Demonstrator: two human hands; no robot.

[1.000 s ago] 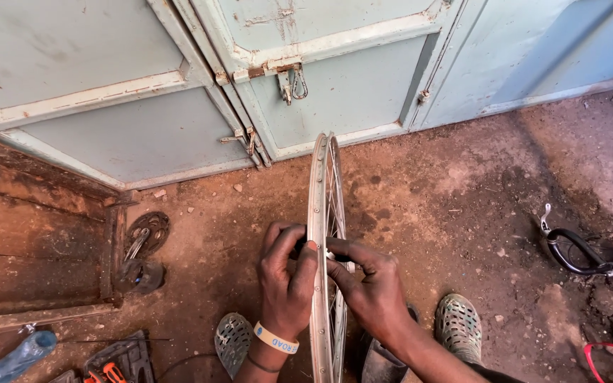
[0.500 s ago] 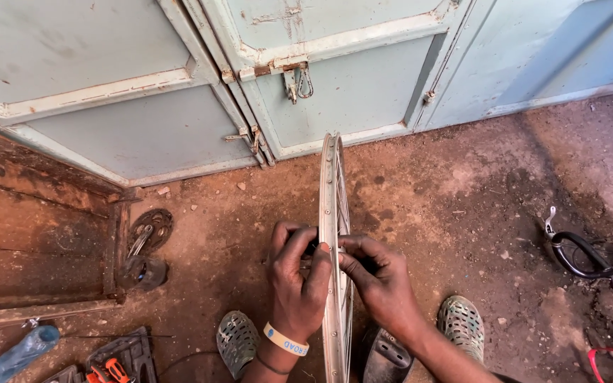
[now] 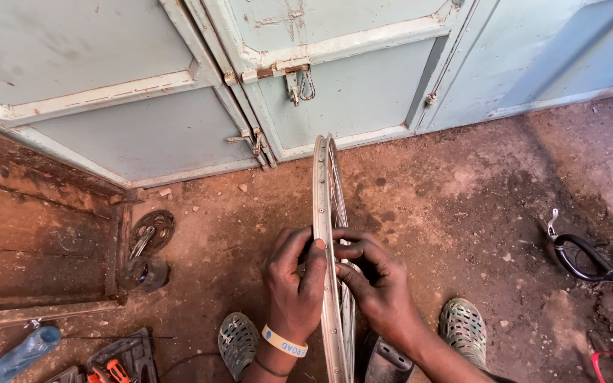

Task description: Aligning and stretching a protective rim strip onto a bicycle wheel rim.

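While a bare silver bicycle wheel rim with thin spokes stands upright and edge-on on the reddish dirt floor, the left hand grips its left side, fingers curled over the metal edge. On the other side, the right hand reaches among the spokes, its fingers bent narrow around something I cannot make out. Two grey perforated clogs sit near, one on either side of the rim. Far from the hands, the pale blue metal doors close off the scene just past the rim's far edge. Open dirt lies to the right, up to a black curved metal part. Left, a rusty chainring lies beside a wooden step.
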